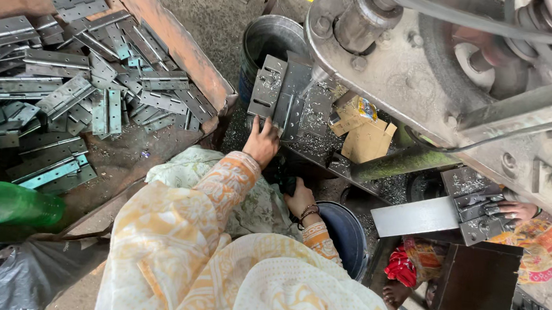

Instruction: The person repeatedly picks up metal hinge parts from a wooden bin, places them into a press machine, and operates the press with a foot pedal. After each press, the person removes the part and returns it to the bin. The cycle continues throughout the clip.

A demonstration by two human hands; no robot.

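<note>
Head view: nearest the camera is the person's patterned yellow-white sleeve (223, 190), w/ a green bottle (11, 204) low at the left edge. The left hand (261, 141) reaches fwd, fingers spread & pressed on the lower edge of an open metal hinge (278, 94) lying flat on the machine's work plate (319, 122); it steadies the hinge rather than wrapping it. The right hand (300, 198), bangles at the wrist, sits lower & closer in, next to a dark bucket (348, 233); whether it's open or closed on sth can't be told, fingers are hidden. The hinge is just ahead of the left hand, touching the fingertips, w/ the machine head (422, 62) above & to the right.

Judgement: to do this step well, keep the hinge flat & square on the plate, fingertips on the near edge only, well out from under the machine head; metal chips on the plate could tilt the piece.

A rusty tray (168, 40) at left holds a heap of hinges (69, 91). A co-worker's hand (515, 211) rests on another metal part at right.
</note>
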